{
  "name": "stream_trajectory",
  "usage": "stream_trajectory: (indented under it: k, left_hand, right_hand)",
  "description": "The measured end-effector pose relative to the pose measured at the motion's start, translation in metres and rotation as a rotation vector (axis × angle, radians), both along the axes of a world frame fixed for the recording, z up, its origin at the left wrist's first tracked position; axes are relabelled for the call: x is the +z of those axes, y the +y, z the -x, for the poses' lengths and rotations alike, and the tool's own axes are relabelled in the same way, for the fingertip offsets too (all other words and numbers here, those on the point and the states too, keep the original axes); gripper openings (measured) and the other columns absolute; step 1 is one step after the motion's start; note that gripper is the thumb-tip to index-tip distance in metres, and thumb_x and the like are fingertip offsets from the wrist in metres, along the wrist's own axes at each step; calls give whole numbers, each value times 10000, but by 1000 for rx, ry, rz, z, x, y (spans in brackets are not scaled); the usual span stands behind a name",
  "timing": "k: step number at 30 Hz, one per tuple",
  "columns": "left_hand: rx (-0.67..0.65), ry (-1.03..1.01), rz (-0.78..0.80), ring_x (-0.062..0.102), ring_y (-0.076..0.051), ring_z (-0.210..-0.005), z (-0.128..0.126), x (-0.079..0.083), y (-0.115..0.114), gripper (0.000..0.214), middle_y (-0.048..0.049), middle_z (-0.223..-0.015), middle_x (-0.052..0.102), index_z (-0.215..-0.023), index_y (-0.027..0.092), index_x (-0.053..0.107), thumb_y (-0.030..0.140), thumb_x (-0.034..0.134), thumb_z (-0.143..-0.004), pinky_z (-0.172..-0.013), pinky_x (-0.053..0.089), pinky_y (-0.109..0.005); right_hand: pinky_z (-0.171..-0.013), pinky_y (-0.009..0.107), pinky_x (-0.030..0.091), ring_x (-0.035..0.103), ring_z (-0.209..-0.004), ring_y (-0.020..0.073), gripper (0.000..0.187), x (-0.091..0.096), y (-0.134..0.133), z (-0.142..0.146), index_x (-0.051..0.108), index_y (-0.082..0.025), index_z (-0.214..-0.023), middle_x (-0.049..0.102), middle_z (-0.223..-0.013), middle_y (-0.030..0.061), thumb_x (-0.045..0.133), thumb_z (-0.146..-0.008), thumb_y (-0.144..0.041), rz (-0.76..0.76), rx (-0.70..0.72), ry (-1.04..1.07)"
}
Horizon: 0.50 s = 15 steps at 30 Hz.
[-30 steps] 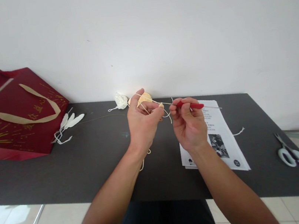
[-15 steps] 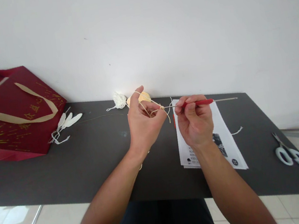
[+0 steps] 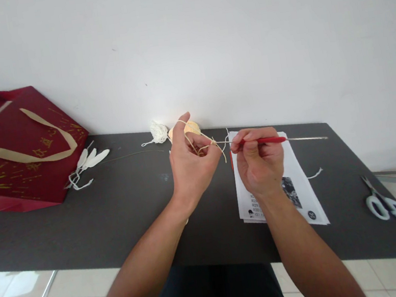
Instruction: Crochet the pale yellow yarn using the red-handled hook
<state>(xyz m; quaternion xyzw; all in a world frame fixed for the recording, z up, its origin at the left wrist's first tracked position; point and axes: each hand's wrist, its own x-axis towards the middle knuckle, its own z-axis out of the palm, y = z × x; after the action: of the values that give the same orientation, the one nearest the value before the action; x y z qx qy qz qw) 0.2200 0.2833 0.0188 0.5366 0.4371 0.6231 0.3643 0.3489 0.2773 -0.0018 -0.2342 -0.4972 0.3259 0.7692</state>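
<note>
My left hand (image 3: 194, 166) pinches a small knot of pale yellow yarn (image 3: 213, 142) between thumb and fingers. The strand runs over its raised index finger, and a short tail hangs below the knot. In my right hand (image 3: 260, 159) is a crochet hook with a red handle (image 3: 273, 140), held like a pen. Its thin metal tip points left and meets the yarn at the left fingertips; whether it passes through a loop is too small to tell. The other metal end sticks out to the right. Behind the left hand sits a yellow yarn ball (image 3: 192, 128), partly hidden.
Printed sheets (image 3: 305, 202) lie under my right hand. Scissors (image 3: 387, 204) rest near the table's right end. A white yarn bundle (image 3: 159, 132) stands by the wall. White crocheted pieces (image 3: 91, 159) lie beside a dark red paper bag (image 3: 23, 150) at the left.
The crochet hook has tilted, its free right end now lower and further right. My right hand has turned slightly with it. My left hand keeps its pinch on the yarn.
</note>
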Motion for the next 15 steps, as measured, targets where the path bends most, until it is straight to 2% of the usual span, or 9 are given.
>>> stream_trajectory:
  k: [9, 15]
  left_hand:
    - [98, 108, -50, 600, -108, -627, -1, -6, 1, 729, 53, -763, 629, -1435, 253, 503, 85, 708, -755, -585, 504, -231]
    - [140, 134, -20, 599, -105, -633, -2, -7, 1, 706, 60, -754, 630, -1417, 246, 515, 89, 698, -753, -617, 509, -239]
  right_hand:
    - [-673, 312, 604, 712, -768, 144, 26, -3, -4, 1, 683, -271, -977, 740, -909, 3, 700, -969, -253, -97, -149, -214]
    - [-710, 344, 635, 763, -866, 182, 112, -3, -9, 1, 723, -263, -1006, 796, -973, 39, 670, -972, -170, -194, -234, -389]
